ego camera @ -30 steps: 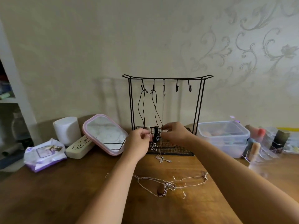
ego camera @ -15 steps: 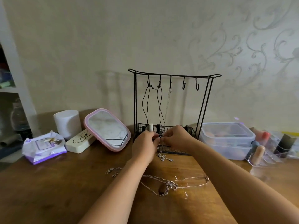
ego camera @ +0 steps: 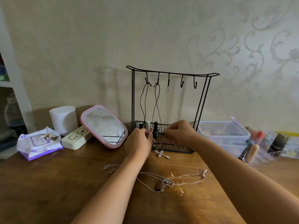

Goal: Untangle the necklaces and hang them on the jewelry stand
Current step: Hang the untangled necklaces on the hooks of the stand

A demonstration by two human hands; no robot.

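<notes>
Silver chain (ego camera: 159,147) pinched by both hands (left (ego camera: 140,141), right (ego camera: 179,132)), now further apart.

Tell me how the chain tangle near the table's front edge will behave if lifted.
The chain tangle would likely hang limp, since its links lie in loose curves. Its brown pendant would probably swing at the bottom. The thin strand looks snagged and may drag along.

stand: I had the jewelry stand (ego camera: 169,110) at the back middle of the table (ego camera: 48,191), against the wall
left of it: mirror (ego camera: 104,126), then case (ego camera: 75,138), wipes pack (ego camera: 38,143)
right of it: lidded box (ego camera: 223,135)
in front: loose necklaces (ego camera: 161,181) lay nearer me
on its hooks: three necklaces hung
</notes>
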